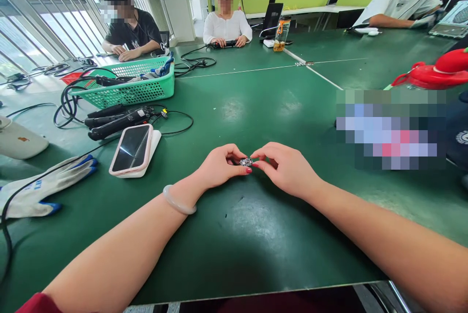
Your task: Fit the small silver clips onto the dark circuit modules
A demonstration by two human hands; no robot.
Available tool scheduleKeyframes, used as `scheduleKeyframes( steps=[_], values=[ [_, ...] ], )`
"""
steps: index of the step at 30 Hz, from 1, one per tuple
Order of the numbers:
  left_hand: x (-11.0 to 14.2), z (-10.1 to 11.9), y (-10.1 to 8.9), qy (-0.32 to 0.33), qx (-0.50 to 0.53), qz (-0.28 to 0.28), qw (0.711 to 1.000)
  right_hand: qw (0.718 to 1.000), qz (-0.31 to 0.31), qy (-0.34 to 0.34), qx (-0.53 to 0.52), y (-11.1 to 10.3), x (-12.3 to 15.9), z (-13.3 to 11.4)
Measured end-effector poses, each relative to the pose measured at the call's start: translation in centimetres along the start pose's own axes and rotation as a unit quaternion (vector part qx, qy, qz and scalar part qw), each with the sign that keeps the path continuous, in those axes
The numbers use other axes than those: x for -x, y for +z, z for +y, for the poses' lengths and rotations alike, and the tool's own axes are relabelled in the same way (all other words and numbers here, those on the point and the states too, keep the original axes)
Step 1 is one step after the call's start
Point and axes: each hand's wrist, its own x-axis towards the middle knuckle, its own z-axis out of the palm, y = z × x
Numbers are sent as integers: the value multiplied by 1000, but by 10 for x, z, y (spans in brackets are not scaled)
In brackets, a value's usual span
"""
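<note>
Between both hands, just above the green table (256, 225), is a small silver-and-black piece (246, 162), too small for me to name its kind. My left hand (223, 164), a pale bangle on its wrist, pinches it from the left between thumb and fingers. From the other side, my right hand (283, 166) is closed at the piece's right end, thumb and index fingertip meeting there. Fingertips cover part of the piece.
To the left lie a phone (132, 149) on a white box, a glove (47, 186), black cabled devices (122, 118) and a green basket (135, 88). A bottle (281, 35) stands farther back. A red object (435, 69) is at right. Several people sit around the table.
</note>
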Motion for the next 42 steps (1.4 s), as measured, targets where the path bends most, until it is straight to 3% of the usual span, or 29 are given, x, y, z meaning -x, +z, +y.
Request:
scheduleKeyframes(
  steps=[4, 9, 16, 20, 23, 24, 27, 29, 31, 37, 42],
  values=[
    [0, 1, 0, -3, 58, 0, 998, 1000, -7, 11, 22, 0, 1, 0],
    [2, 4, 0, -38, 154, -17, 987, 998, 30, -30, 52, 7, 0, -1],
    [7, 11, 0, -48, 154, -82, 984, 995, 24, -57, 84, 14, -1, -3],
    [4, 9, -8, -32, 106, -28, 993, 998, 14, -35, 45, 11, -3, 2],
    [0, 3, -25, -10, -58, 81, 995, 999, 15, 12, 31, 5, -6, 9],
    [0, 1, -32, -10, -156, 134, 979, 999, 13, 29, 22, 4, -7, 11],
    [3, -3, -51, -50, -415, 239, 877, 998, 29, 64, -1, -1, -9, 15],
    [7, -2, -60, -92, -506, 239, 824, 997, 42, 69, -10, -2, -9, 15],
    [10, 0, -66, -125, -550, 225, 795, 997, 46, 63, -16, -1, -8, 14],
    [13, 4, -79, -196, -570, 222, 766, 997, 53, 49, -15, 1, -8, 14],
    [11, 2, -82, -186, -572, 226, 766, 996, 62, 58, -16, -1, -9, 16]
  ],
)
